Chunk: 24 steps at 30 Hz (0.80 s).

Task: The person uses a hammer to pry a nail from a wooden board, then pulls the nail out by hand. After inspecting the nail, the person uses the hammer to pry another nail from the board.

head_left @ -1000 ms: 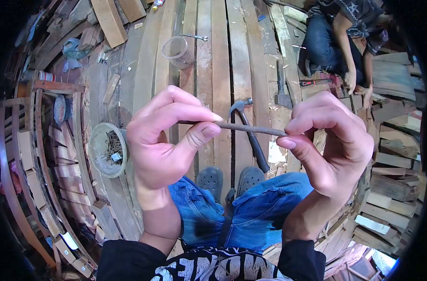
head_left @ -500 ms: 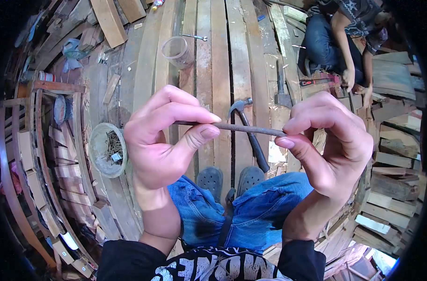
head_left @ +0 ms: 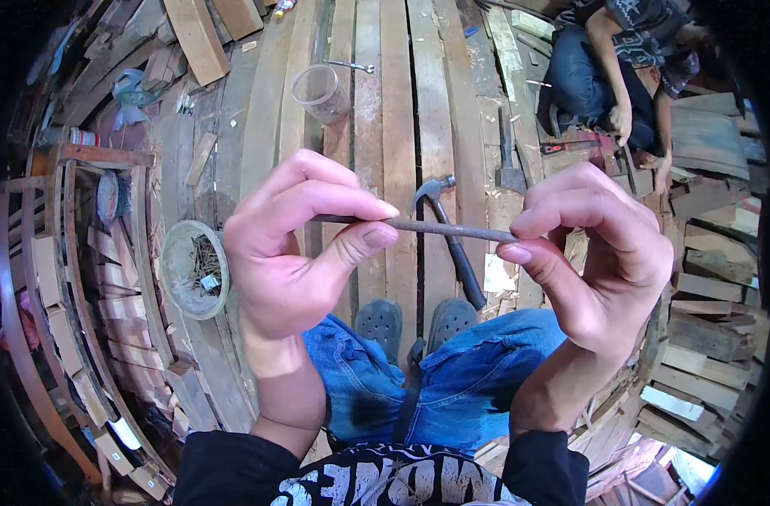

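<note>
A thin, dark brown rod, like a long rusty nail, is held level before my chest. My left hand pinches it between thumb and forefinger, and one end sticks out behind those fingers. The other end sits between the thumb and fingertips of my right hand, which hide its tip. Below the rod, on the floor planks, lies a claw hammer with a black handle.
A pale bowl of nails stands at left. Beyond my hands are a clear plastic tub, a wrench and another hammer. At upper right a person crouches near a red-handled tool. Wood offcuts pile up on the right.
The rod has shifted very slightly between my fingers, with my grip unchanged. The crouching person's hands have moved a little.
</note>
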Motion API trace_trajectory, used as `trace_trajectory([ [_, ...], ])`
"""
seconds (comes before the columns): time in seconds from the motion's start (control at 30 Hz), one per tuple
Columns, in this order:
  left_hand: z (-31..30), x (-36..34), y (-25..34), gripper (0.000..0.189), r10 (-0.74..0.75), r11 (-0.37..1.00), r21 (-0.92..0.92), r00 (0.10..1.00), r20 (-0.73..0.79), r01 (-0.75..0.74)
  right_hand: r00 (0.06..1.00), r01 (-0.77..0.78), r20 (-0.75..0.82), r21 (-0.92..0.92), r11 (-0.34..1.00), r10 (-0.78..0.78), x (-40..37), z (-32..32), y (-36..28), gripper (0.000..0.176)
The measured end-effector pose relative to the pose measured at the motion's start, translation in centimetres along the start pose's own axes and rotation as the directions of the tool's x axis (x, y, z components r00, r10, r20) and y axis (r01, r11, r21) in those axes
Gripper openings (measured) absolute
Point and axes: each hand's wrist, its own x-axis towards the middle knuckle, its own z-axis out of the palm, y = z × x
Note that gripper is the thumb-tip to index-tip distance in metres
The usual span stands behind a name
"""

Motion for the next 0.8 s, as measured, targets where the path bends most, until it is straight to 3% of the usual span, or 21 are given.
trace_trajectory([
  [0.8, -0.25, -0.32, 0.6, 0.02, -0.067, 0.997, 0.044, 0.997, 0.038, 0.066, 0.999, 0.019, 0.036, -0.002, 1.0, -0.018, -0.05, -0.05, 0.29, 0.019],
])
